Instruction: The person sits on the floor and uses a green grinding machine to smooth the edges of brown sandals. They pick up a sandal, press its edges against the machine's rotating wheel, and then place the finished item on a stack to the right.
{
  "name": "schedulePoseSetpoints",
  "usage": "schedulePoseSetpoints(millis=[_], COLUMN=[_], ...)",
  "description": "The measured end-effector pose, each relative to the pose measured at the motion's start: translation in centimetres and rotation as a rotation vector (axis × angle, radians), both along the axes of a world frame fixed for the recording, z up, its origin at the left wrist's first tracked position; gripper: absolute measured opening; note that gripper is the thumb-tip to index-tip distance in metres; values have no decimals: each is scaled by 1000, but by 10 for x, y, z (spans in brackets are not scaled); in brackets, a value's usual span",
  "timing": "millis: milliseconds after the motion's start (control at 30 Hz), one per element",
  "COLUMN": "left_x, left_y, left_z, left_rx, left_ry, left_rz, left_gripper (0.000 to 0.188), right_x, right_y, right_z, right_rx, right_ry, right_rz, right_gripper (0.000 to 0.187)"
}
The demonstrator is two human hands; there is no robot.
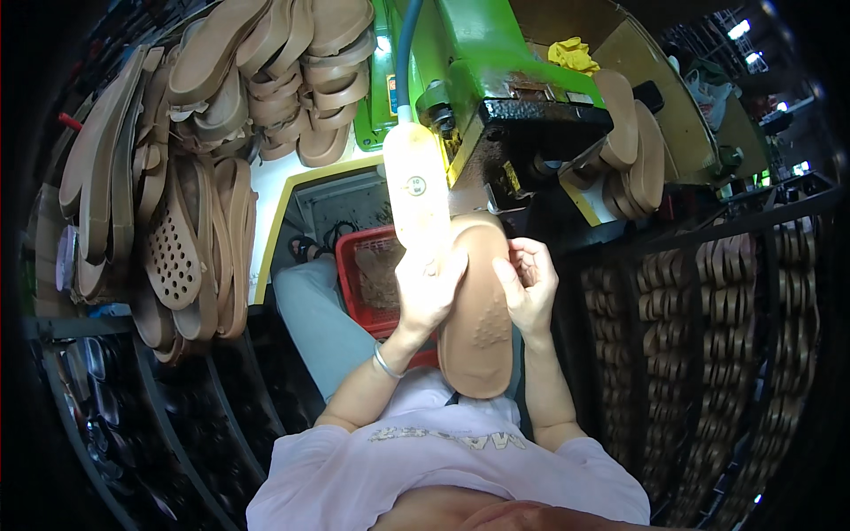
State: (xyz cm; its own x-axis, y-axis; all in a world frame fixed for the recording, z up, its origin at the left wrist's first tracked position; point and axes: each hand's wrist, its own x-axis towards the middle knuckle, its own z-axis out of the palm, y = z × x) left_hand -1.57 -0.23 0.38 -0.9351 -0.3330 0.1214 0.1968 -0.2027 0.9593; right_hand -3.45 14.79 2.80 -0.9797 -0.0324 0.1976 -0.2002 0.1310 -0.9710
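Observation:
A tan shoe sole (478,301) is upright in front of my chest, its broad smooth face toward me and a patch of small bumps near its lower end. My left hand (428,288) grips its left edge, with the thumb lying along the side. On the opposite edge, my right hand (529,288) has its thumb against the sole and its fingers curled. The sole's top end sits just under the black head (531,142) of a green machine (478,44). A bright lamp (414,181) on a blue hose hangs directly above my left hand.
Tan soles and slippers (212,62) are piled on the white table at the left. More soles (633,155) lie at the right, beside a cardboard box (664,88) and a yellow cloth (574,55). Below stands a red basket (350,292). Racks of footwear (699,336) flank me.

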Motion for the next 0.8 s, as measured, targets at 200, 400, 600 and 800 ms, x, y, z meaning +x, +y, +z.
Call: schedulePoseSetpoints(millis=[200, 400, 600, 800], left_x=[14, 23, 25, 7], left_y=[-4, -11, 4, 18], left_z=[-4, -15, -7, -17], left_rx=[-90, 175, 130, 145], left_ry=[90, 59, 34, 54], left_rz=[218, 328, 219, 120], left_gripper=[10, 25, 27, 23], right_x=[-4, -13, 26, 120], right_y=[-16, -40, 34, 117], right_z=[15, 32, -5, -60], right_rx=[115, 270, 27, -117], right_ry=[-49, 70, -403, -918], right_rz=[151, 269, 510, 425], right_gripper=[31, 32, 56, 39])
